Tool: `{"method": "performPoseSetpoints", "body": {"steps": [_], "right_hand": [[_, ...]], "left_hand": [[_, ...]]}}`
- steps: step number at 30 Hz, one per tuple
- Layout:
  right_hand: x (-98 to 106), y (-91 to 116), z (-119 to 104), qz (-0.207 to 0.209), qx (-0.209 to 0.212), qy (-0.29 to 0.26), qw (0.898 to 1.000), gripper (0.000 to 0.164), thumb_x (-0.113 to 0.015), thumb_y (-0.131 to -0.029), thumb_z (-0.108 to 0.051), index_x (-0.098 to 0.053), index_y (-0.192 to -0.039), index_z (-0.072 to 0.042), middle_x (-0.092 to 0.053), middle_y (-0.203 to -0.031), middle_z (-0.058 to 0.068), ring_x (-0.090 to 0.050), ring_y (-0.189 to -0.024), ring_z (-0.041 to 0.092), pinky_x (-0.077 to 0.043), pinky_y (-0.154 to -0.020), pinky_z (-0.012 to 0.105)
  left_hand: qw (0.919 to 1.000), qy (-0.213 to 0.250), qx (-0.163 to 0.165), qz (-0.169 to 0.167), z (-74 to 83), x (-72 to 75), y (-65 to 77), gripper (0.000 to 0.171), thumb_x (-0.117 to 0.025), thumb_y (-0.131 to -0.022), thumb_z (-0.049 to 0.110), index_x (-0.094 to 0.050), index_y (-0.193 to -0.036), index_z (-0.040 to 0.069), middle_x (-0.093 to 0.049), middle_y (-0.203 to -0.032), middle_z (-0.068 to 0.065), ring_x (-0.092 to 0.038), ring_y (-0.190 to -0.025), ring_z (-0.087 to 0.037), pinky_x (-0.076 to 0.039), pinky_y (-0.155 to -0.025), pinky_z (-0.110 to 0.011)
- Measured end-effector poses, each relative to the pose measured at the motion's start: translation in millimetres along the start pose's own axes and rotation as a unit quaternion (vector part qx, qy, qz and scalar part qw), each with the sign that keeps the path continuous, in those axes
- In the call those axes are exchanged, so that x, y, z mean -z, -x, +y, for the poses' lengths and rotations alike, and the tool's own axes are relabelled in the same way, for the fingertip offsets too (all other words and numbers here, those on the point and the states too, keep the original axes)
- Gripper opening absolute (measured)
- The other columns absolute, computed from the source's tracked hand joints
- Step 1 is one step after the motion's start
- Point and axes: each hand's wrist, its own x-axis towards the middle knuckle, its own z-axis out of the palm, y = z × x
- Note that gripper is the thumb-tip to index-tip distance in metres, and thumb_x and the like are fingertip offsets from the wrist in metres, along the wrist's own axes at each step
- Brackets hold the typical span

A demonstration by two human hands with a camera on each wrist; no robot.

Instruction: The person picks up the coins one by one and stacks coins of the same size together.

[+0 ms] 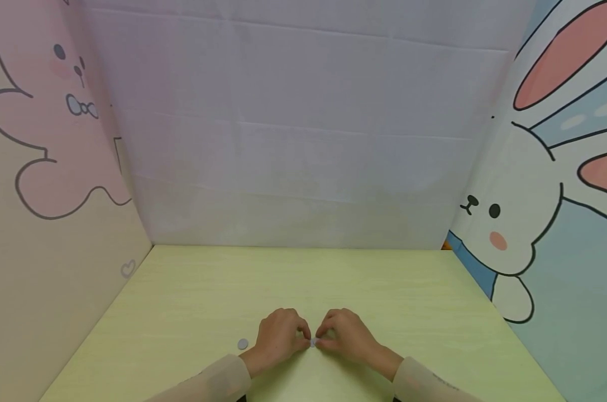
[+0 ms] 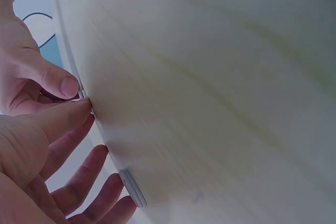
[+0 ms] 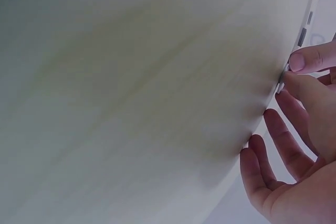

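Observation:
Close together over the table, both hands meet at a small grey disc (image 1: 313, 342), mostly covered by fingertips. My left hand (image 1: 282, 336) pinches its left side between thumb and forefinger. From the other side, my right hand (image 1: 347, 336) pinches it in the same way. In the right wrist view a thin edge of the disc (image 3: 280, 86) shows at the fingertips; whether it is one piece or several I cannot tell. Another grey round piece (image 1: 243, 344) lies left of the left hand; the left wrist view shows it as a low stack of discs (image 2: 132, 188).
The pale yellow-green table (image 1: 303, 285) runs back to a white cloth wall (image 1: 303, 139). Printed side panels stand left (image 1: 57, 251) and right (image 1: 574, 268), with cartoon animals on them.

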Motion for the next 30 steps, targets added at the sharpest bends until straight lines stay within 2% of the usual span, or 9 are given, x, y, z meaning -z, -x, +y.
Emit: {"method": "performPoseSetpoints", "body": {"steps": [9,30], "right_hand": [[-1.1,-2.0,-4.1,0.003,0.005,0.008,1.000,0.006,-0.089,-0.088,-0.023,-0.085,-0.087,-0.019,-0.076,-0.092,-0.009,-0.066,-0.088,0.006,-0.055,-0.083,0.031],[-1.5,-2.0,-3.3,-0.001,-0.002,-0.010,1.000,0.007,-0.091,-0.086,-0.022,-0.085,-0.089,-0.018,-0.075,-0.092,-0.010,-0.065,-0.087,0.005,-0.054,-0.081,0.030]], "left_hand": [[1.0000,0.000,0.002,-0.003,-0.4,0.1,-0.1,0.012,-0.095,-0.080,0.029,-0.084,-0.078,0.030,-0.068,-0.084,0.011,-0.059,-0.076,-0.008,-0.047,-0.054,-0.027],[0.9999,0.011,0.012,-0.007,-0.1,3.0,1.1,0.012,-0.095,-0.080,0.028,-0.084,-0.077,0.030,-0.069,-0.086,0.013,-0.062,-0.081,-0.011,-0.051,-0.058,-0.030]]}}
